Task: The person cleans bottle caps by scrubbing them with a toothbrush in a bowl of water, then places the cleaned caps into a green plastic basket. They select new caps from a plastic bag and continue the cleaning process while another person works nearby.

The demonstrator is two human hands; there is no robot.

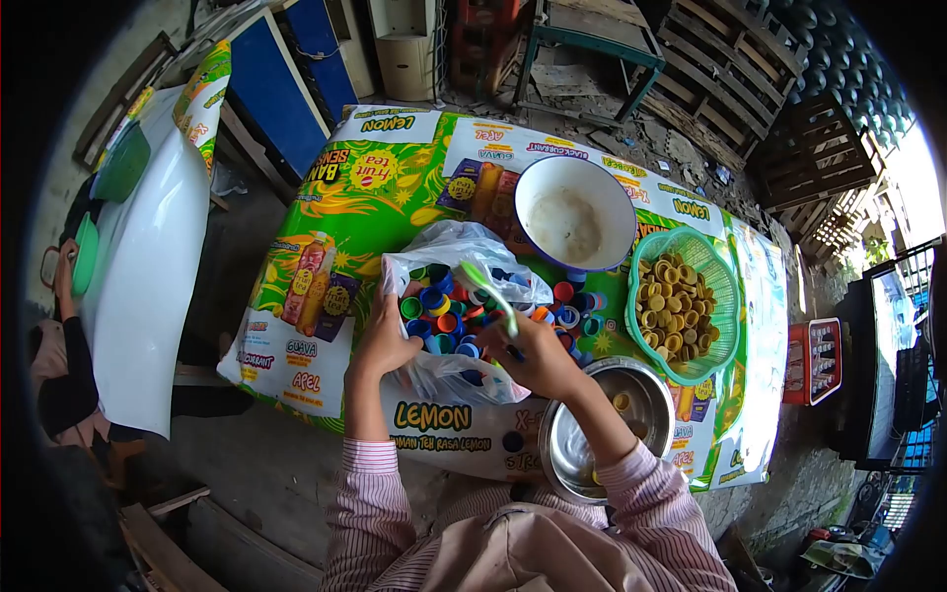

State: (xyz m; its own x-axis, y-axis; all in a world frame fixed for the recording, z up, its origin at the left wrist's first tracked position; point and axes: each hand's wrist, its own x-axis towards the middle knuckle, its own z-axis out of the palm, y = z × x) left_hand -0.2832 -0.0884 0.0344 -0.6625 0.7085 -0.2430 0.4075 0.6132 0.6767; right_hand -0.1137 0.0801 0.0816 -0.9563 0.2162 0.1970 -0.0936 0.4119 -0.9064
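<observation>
A clear plastic bag point(449, 242) lies open on the table, full of coloured bottle caps point(444, 306) that also spill out on its right. My left hand point(388, 333) grips the bag's left edge. In my right hand point(538, 355) is a green-and-white brush point(486, 291), its head over the caps. Beside my right forearm stands a steel bowl point(566, 444) with a few yellowish caps in it. A green basket point(733, 306) at the right holds many yellowish caps. Behind the bag is a white enamel bowl point(575, 219) with a blue rim.
A printed sheet point(395, 217) covers the table. At the far left, another person's hand point(67, 268) is at a green basin point(86, 255) by a white-covered table point(153, 266). Pallets point(725, 69) and a small table point(602, 25) stand behind; a red crate point(812, 363) is right.
</observation>
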